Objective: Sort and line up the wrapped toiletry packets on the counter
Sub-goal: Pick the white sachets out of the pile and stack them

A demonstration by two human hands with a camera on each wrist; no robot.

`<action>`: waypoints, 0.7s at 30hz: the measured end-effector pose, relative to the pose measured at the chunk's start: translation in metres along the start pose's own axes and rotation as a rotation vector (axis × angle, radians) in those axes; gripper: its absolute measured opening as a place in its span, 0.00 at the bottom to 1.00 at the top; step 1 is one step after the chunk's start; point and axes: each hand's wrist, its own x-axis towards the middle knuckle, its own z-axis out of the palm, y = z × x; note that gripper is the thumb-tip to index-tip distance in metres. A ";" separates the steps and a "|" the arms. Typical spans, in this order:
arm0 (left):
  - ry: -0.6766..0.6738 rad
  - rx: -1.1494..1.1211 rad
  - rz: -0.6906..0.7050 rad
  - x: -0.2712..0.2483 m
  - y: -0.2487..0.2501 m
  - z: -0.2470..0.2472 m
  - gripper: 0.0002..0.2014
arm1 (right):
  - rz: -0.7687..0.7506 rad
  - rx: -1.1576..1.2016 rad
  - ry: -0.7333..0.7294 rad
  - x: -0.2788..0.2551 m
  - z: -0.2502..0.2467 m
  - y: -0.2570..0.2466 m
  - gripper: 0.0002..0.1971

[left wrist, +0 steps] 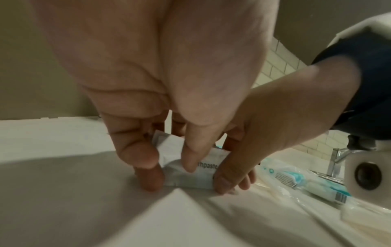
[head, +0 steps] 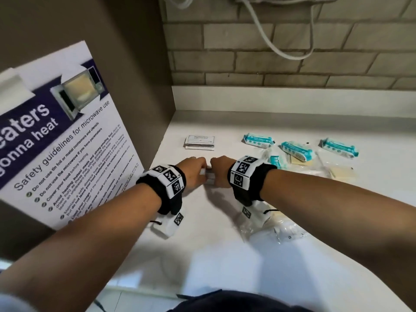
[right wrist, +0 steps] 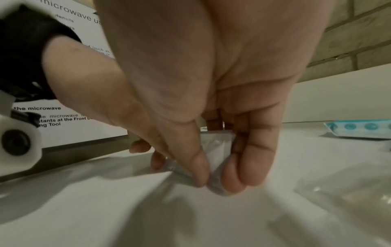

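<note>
Four teal packets [head: 296, 150], one white sachet stack [head: 200, 142], two hands [head: 195, 171].

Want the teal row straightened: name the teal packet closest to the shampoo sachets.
The leftmost teal packet, right of the shampoo sachet stack; the other two teal packets lie farther right.

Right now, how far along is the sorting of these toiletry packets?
Done: a squared stack of shampoo sachets sits near the back. In hand: left hand and right hand pinch the toothpaste packets together from both ends. Left: the teal packets and clear-wrapped items lie scattered at the right.
</note>
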 end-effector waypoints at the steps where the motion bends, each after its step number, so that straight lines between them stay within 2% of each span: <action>1: 0.013 -0.002 -0.005 0.000 0.001 0.001 0.16 | 0.007 0.014 -0.003 0.000 0.001 0.000 0.17; 9: 0.083 -0.068 0.021 -0.007 -0.007 -0.006 0.12 | 0.059 0.051 0.007 0.000 -0.010 0.003 0.15; 14: 0.099 0.020 0.000 -0.006 -0.006 -0.004 0.15 | 0.078 0.043 -0.009 0.002 -0.005 -0.001 0.14; 19: 0.019 0.087 -0.018 -0.003 -0.004 -0.005 0.15 | 0.090 0.056 0.016 0.003 -0.003 0.000 0.11; 21: 0.050 0.125 -0.009 -0.002 -0.002 -0.005 0.14 | 0.109 0.070 0.025 0.003 -0.005 0.001 0.12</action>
